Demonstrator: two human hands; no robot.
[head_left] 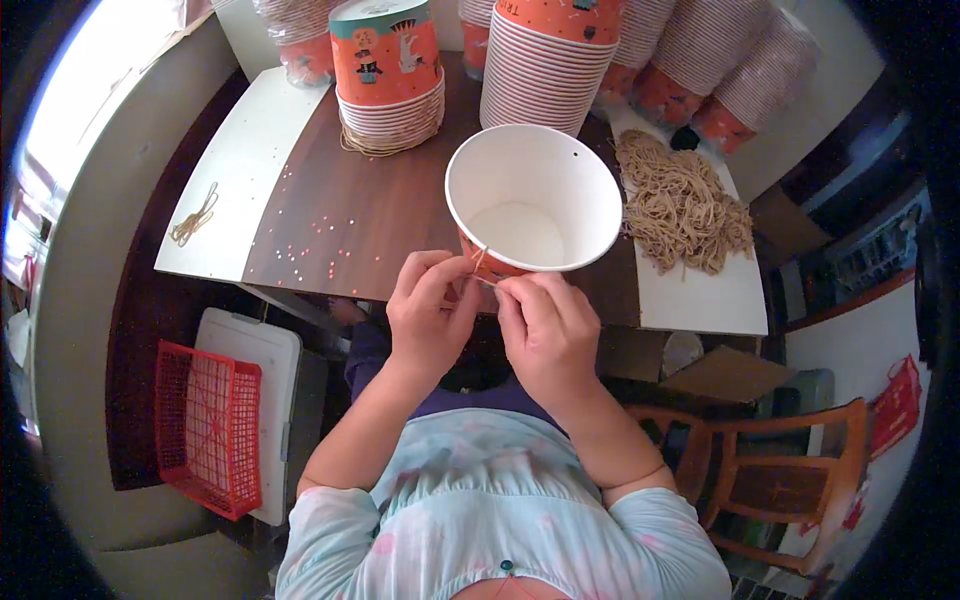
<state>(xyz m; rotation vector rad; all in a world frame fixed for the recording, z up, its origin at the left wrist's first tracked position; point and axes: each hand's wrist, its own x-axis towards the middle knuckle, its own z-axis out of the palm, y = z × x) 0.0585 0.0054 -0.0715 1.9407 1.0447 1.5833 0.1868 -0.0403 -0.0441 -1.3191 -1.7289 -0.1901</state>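
A large paper bucket (500, 178), white inside and orange outside, stands at the table's near edge with its open mouth up. A small dark hole shows in its far wall. At the near rim a thin tan string (481, 257) comes over the edge and runs down between my hands. My left hand (432, 312) pinches the string with thumb and forefinger just below the rim. Close beside it, my right hand (552, 322) pinches the string from the other side. My fingertips partly hide how the string is looped or tied.
A heap of tan strings (685, 205) lies at the right, and a small string bundle (195, 215) at the left. Stacked orange buckets (388, 70) and a taller stack (550, 75) stand behind. Small pale dots are scattered on the brown tabletop (350, 190). A red basket (208, 430) sits below left.
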